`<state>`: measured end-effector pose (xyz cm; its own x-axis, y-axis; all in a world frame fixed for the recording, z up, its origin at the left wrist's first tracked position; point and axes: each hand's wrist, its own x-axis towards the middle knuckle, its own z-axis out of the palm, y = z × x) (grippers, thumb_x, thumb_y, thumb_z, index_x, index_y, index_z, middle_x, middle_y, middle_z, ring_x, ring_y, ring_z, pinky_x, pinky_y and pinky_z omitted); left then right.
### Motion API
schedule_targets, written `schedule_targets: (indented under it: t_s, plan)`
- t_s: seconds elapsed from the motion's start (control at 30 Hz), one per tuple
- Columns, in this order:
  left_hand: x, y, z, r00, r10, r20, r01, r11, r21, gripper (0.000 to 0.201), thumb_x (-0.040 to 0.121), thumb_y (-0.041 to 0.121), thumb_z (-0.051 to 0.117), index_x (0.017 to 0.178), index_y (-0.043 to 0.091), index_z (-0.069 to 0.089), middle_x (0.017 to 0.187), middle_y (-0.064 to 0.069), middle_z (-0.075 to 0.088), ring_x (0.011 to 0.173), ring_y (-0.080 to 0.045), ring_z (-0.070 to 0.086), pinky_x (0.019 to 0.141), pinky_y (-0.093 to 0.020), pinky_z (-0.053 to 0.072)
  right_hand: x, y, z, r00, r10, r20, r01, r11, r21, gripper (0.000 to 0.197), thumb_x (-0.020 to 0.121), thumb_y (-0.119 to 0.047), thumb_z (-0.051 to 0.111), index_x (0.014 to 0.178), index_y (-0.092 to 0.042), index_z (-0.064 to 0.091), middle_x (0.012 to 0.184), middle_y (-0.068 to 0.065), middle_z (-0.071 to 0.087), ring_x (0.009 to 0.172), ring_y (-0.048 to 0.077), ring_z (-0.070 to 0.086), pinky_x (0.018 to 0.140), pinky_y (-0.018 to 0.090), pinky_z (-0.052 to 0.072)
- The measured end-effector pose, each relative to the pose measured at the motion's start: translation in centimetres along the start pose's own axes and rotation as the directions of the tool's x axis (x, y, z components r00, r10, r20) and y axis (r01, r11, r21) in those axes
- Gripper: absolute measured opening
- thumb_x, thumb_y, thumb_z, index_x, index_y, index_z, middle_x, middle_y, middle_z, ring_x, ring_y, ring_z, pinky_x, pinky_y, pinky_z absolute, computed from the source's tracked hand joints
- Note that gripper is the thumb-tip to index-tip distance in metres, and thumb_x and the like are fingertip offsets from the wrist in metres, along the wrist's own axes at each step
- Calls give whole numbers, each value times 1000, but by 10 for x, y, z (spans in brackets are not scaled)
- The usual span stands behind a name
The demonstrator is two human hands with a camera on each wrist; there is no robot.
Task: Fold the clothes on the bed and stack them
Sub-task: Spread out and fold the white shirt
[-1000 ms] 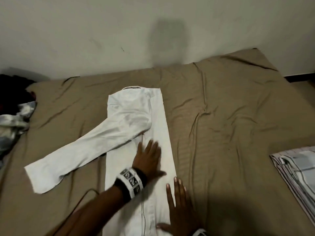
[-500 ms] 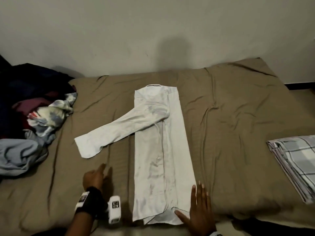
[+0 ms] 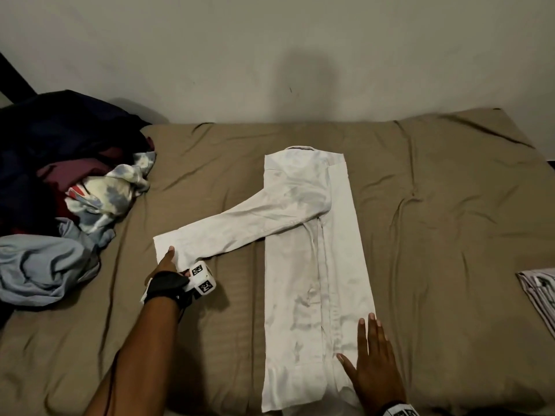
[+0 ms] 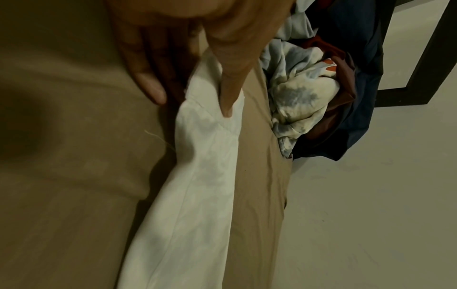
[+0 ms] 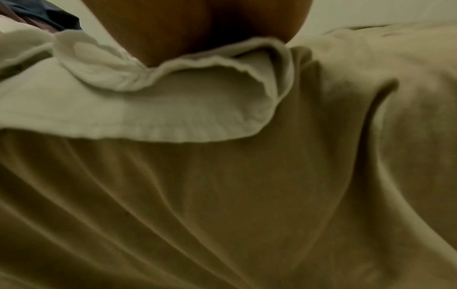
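My left hand (image 3: 167, 262) pinched the cuff of the white shirt's (image 3: 315, 265) sleeve (image 3: 240, 226). My right hand (image 3: 375, 370) lay flat, fingers straight, on the shirt's bottom corner.

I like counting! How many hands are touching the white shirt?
2. The left hand pinches the cuff of the long white shirt; the right hand lies flat on its bottom right corner.

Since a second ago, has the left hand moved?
Yes. The left hand left the white shirt's body and went left to the sleeve cuff, which it now pinches.
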<state>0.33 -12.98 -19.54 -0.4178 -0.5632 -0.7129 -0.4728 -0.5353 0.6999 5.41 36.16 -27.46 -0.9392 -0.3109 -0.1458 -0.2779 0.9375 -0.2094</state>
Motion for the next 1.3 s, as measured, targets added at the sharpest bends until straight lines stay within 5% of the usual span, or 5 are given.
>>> schedule_targets:
  t_s: [0.43,0.67,0.8,0.93,1.3]
  plan:
    - [-48,61,18,932,328,151,-232,864,-446,38,94,12,66,131,4,65,131,-16,66,115,-32,66,83,-43,62,4,-6,-11,997,22,70,-27,997,68,94,94,-77,22,152,-4,31,160,22,30,144,36,31,113,42,24]
    - [-235,21,78,424,716,555,-835,547,-68,32,96,4,65,112,28,78,118,3,73,111,-7,66,94,-23,50,9,-3,-61,982,32,188,-85,956,279,114,79,-91,13,159,-11,20,167,11,13,153,27,14,121,38,19]
    - [-247,-74,109,205,447,871,-971,207,122,49,99,29,60,145,45,51,150,13,52,149,-8,33,122,-32,30,37,-12,-109,909,288,301,-364,197,910,45,103,-33,56,140,-8,55,129,17,65,108,27,67,91,39,52]
    - [-238,-172,129,432,43,901,-897,-83,434,98,86,35,77,162,24,16,169,-8,14,157,-24,8,126,-40,19,46,-18,-119,720,105,686,-569,-477,670,66,97,-61,52,130,-4,62,120,22,70,111,35,67,95,49,54]
    - [-256,-226,151,603,261,754,-770,-55,635,95,95,37,62,163,23,-3,170,-14,-5,156,-28,15,116,-39,36,20,-10,-111,743,196,640,-562,-337,755,34,86,10,58,120,15,62,112,33,69,97,47,70,82,67,53]
